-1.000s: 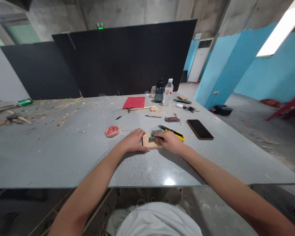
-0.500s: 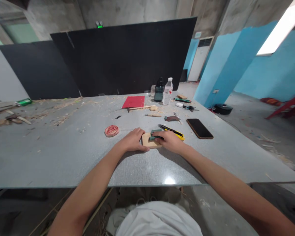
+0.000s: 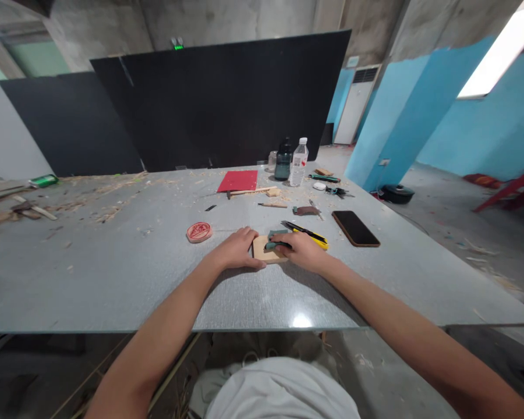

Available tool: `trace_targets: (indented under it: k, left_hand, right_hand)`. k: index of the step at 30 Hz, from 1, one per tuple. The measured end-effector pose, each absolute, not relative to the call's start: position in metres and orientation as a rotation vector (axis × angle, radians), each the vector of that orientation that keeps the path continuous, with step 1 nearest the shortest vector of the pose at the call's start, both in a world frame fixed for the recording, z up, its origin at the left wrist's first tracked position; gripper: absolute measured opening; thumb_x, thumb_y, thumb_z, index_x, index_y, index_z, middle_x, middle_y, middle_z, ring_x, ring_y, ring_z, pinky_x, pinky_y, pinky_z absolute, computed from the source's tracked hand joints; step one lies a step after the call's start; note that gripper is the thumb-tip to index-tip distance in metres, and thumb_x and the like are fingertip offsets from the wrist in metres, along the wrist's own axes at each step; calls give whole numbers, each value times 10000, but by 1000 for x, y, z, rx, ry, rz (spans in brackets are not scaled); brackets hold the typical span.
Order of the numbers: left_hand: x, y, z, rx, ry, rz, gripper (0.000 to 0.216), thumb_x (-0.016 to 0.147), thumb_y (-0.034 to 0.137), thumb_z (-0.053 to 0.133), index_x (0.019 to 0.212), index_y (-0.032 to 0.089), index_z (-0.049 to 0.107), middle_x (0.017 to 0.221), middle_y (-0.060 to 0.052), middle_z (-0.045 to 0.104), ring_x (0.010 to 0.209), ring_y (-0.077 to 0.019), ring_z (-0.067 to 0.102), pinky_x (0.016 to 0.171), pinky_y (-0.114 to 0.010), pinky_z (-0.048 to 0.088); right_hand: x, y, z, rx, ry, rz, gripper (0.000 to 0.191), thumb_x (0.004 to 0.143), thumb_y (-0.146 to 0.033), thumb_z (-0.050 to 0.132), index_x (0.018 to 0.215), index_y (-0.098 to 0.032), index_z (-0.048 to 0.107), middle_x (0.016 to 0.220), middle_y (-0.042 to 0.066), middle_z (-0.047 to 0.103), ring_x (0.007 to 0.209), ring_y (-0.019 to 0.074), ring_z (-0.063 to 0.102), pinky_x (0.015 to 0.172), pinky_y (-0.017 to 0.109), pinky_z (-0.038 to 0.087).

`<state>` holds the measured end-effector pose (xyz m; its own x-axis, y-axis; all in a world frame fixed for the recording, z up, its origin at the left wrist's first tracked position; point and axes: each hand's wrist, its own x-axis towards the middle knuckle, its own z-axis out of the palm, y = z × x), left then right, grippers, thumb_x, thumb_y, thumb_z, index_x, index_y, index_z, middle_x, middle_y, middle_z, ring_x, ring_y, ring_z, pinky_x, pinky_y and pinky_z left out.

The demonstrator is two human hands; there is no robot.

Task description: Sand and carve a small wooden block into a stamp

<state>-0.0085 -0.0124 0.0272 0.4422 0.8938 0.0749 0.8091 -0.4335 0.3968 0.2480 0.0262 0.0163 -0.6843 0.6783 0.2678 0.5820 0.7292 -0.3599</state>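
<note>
A pale wooden block (image 3: 259,250) with rounded corners lies flat on the table in front of me. My left hand (image 3: 238,249) grips its left end, fingers at the far edge and thumb along the near edge. On the block's top rests a folded piece of green sandpaper (image 3: 271,245), pinched under the fingers of my right hand (image 3: 303,249). That hand hides the block's right end. Just beyond it lies a yellow and black utility knife (image 3: 311,234). Left of my left hand is a round wooden piece (image 3: 199,232) with a red design.
A phone (image 3: 355,228) lies to the right. Farther back are a carving tool (image 3: 274,205), a brown-handled tool (image 3: 306,210), a red sheet (image 3: 238,181), a dark bottle (image 3: 283,163) and a clear water bottle (image 3: 299,164). Wood shavings (image 3: 109,212) litter the grey table (image 3: 126,273).
</note>
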Motion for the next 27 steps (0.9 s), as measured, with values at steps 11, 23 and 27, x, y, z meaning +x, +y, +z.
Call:
trace_targets:
  k: [11, 23, 27]
  left_hand:
    - [-9, -12, 27, 2391, 1456, 398, 701, 738, 590, 854, 1277, 223, 596, 1252, -104, 611, 1214, -355, 602, 1050, -477, 512]
    - [-9, -13, 26, 2408, 1465, 399, 675, 752, 566, 858, 1271, 227, 594, 1250, -99, 618, 1203, -346, 610, 1038, -465, 521]
    - [-8, -14, 26, 2411, 1470, 398, 670, 756, 559, 856, 1272, 220, 593, 1240, -100, 618, 1195, -343, 609, 1035, -470, 523]
  right_hand:
    - [248, 25, 18, -940, -2528, 366, 344, 978, -190, 631, 1265, -243, 813, 1231, 82, 829, 1068, 266, 781, 907, 311, 538]
    - [248, 24, 20, -984, -2565, 355, 358, 983, -205, 619, 1295, -210, 794, 1272, 100, 818, 1113, 306, 782, 918, 348, 547]
    - [248, 23, 21, -964, -2560, 371, 344, 968, -196, 634, 1266, -215, 804, 1274, 97, 817, 1111, 309, 783, 915, 353, 550]
